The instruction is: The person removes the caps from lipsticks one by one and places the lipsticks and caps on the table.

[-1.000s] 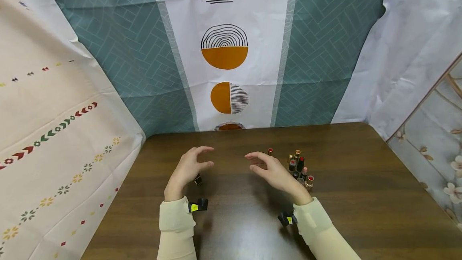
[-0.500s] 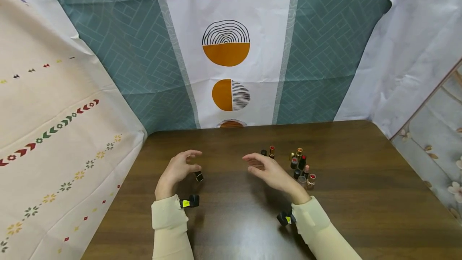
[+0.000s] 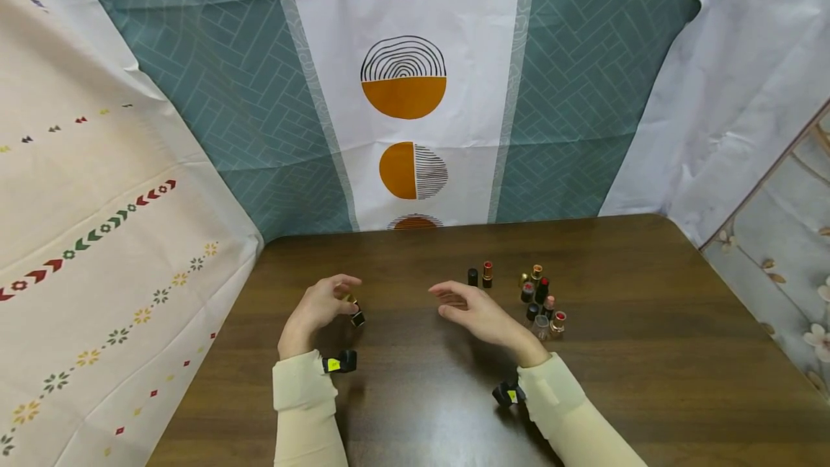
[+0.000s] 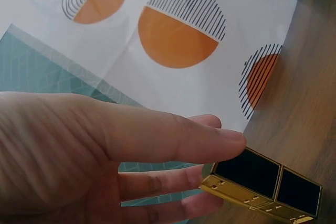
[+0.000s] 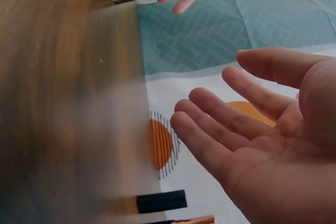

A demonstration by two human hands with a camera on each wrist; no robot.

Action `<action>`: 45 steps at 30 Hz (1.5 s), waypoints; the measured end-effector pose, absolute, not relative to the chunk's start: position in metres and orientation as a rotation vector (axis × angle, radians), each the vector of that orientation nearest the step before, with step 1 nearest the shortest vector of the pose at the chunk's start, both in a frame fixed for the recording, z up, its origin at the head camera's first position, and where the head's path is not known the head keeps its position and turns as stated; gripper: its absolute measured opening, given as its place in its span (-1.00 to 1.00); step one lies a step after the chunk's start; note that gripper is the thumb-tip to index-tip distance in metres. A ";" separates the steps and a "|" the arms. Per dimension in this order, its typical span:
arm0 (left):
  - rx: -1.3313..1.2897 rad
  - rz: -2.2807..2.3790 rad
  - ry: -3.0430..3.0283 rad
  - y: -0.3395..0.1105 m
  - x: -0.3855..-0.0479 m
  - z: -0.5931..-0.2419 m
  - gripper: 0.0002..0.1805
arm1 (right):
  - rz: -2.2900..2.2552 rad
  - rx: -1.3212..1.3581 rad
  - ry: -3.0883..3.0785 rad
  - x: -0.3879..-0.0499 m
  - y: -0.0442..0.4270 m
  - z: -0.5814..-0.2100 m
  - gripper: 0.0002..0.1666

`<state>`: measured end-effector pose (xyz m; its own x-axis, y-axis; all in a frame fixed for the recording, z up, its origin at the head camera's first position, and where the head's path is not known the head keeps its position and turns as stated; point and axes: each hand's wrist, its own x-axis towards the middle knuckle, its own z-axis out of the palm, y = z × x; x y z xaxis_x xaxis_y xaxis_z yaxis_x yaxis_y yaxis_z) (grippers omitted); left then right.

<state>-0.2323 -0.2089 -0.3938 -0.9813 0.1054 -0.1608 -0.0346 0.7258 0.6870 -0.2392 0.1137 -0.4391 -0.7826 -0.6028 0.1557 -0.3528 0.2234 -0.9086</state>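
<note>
Near the table's left side stands a square black lipstick case with gold edges (image 4: 249, 174). My left hand (image 3: 318, 308) is around its upper end, thumb on the near side and fingers beyond it; in the head view a gap shows between index finger and thumb, and I see no firm pinch. My right hand (image 3: 483, 316) hovers over the middle of the table with fingers loosely bent and nothing in them. Beyond it stand a black cap (image 3: 472, 277) and an uncapped red lipstick (image 3: 488, 274).
To the right of the right hand is a cluster of several lipsticks and caps, among them a dark red lipstick (image 3: 542, 290), a clear cap (image 3: 540, 326) and a gold-based lipstick (image 3: 558, 323). Cloth hangings (image 3: 564, 128) stand behind the brown wooden table (image 3: 648, 352).
My left hand has moved left to the black-and-gold case, and more of the case's gold part now shows. The right hand has shifted slightly left, uncovering the black cap and red lipstick.
</note>
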 end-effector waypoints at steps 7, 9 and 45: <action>0.037 1.081 2.734 -0.210 -0.233 -0.400 -0.51 | -1.577 -0.900 2.144 -0.237 0.105 -0.446 -0.46; 0.031 1.083 2.729 -0.211 -0.234 -0.402 -0.51 | -1.572 -0.904 2.123 -0.237 0.104 -0.448 -0.44; 0.371 1.184 2.643 -0.173 -0.243 -0.399 -0.62 | -1.632 -0.731 1.981 -0.235 0.080 -0.475 -0.33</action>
